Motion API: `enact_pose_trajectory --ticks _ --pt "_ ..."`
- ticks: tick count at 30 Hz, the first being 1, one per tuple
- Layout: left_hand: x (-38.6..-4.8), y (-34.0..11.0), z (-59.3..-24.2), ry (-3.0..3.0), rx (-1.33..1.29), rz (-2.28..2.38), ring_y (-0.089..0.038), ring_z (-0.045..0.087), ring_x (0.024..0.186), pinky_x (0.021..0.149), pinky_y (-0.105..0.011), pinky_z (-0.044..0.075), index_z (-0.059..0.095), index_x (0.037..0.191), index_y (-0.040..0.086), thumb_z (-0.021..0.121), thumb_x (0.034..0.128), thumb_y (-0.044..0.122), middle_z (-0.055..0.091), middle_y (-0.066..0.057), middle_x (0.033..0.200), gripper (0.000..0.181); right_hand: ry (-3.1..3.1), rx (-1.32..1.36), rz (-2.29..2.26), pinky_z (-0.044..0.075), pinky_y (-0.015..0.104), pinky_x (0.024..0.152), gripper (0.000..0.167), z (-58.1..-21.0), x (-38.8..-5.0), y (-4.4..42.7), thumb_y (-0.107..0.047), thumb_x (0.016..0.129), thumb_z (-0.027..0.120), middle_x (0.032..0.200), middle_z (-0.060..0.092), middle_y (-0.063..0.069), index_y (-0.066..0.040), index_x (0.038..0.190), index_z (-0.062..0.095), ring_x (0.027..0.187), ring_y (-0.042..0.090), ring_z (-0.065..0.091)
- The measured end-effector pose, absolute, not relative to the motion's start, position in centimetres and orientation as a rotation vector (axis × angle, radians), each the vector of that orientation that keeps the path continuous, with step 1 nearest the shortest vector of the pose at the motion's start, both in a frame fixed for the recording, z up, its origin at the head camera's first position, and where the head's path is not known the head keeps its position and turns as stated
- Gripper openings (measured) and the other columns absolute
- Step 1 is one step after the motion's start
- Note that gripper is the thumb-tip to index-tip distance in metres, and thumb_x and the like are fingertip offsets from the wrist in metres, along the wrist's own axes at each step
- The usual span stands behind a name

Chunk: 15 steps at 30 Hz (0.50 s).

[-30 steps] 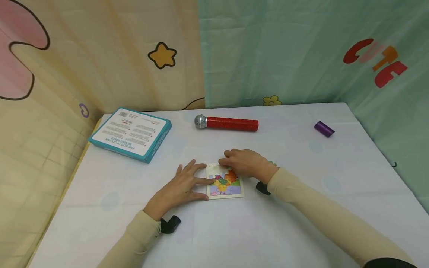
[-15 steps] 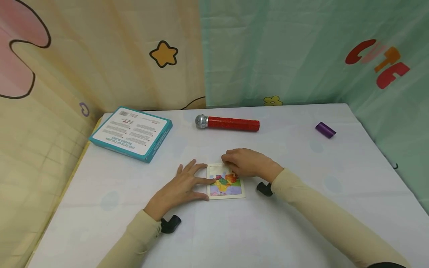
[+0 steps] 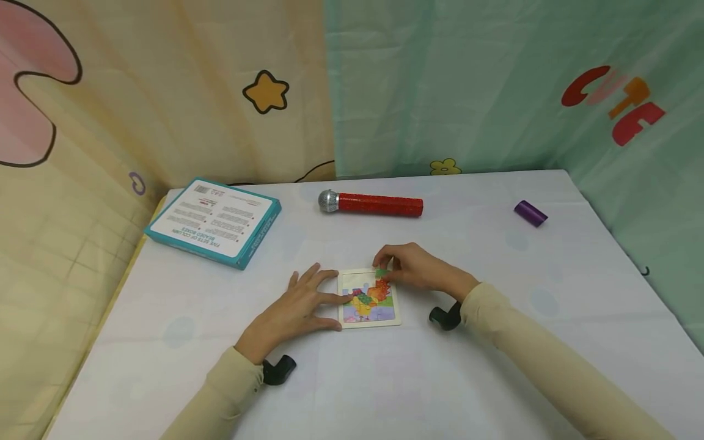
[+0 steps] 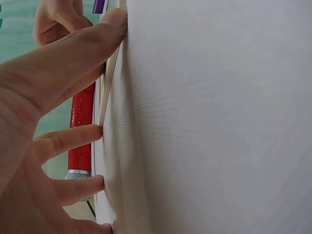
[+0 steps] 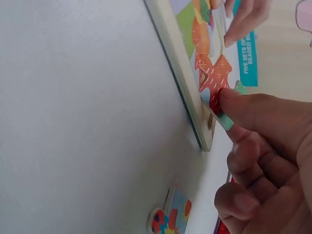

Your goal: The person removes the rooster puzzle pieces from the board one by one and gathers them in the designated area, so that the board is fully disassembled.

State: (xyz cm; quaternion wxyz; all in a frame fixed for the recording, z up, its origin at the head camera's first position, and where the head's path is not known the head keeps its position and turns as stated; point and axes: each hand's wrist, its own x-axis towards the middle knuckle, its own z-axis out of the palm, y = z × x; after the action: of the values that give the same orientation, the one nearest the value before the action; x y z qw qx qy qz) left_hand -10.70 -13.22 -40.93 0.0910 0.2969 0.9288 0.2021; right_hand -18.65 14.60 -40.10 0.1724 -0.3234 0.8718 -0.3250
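Observation:
A small jigsaw puzzle in a pale wooden frame (image 3: 374,326) lies on the white table, with a bare area at its upper left. My left hand (image 3: 291,315) is spread beside it; thumb and fingertips touch the left edge, and the index finger reaches over the picture. At the upper right corner, my right hand (image 3: 422,267) pinches a red and green puzzle piece (image 3: 382,274) between thumb and finger. In the right wrist view that piece (image 5: 224,120) sits tilted, its green edge raised above the frame. Its underside is hidden.
Another loose puzzle piece (image 5: 179,209) lies near the right hand in the right wrist view. Behind the puzzle lies a red microphone (image 3: 379,205). A teal box (image 3: 214,220) is at the back left, a purple cylinder (image 3: 530,213) at the back right.
My right hand has shifted a little to the right along the frame's top edge, bringing the red and green puzzle piece at the corner into sight. The left hand has stayed put.

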Motion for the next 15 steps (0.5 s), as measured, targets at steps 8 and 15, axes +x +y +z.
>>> enact_pose_trajectory --ticks 8,15 --pt "-10.6 -13.2 -41.0 2.756 0.87 0.602 -0.044 0.017 0.145 0.108 -0.073 0.014 0.069 0.127 0.029 0.081 0.0771 0.044 0.041 -0.01 0.15 0.054 2.288 -0.558 -1.196 0.045 0.029 0.06 0.012 -39.0 -19.0 16.0 -0.014 0.087 0.075 0.096 0.073 -0.001 -0.015 0.098 0.079 0.081 0.021 0.057" --pt "-10.6 -13.2 -41.0 2.764 0.879 0.596 -0.044 0.019 0.145 0.108 -0.072 0.015 0.07 0.126 0.028 0.082 0.0764 0.044 0.041 -0.01 0.15 0.053 2.265 -0.305 -1.179 0.048 0.032 0.079 0.016 -38.4 -19.4 19.5 -0.017 0.086 0.076 0.102 0.075 0.001 -0.014 0.102 0.08 0.092 0.019 0.063"
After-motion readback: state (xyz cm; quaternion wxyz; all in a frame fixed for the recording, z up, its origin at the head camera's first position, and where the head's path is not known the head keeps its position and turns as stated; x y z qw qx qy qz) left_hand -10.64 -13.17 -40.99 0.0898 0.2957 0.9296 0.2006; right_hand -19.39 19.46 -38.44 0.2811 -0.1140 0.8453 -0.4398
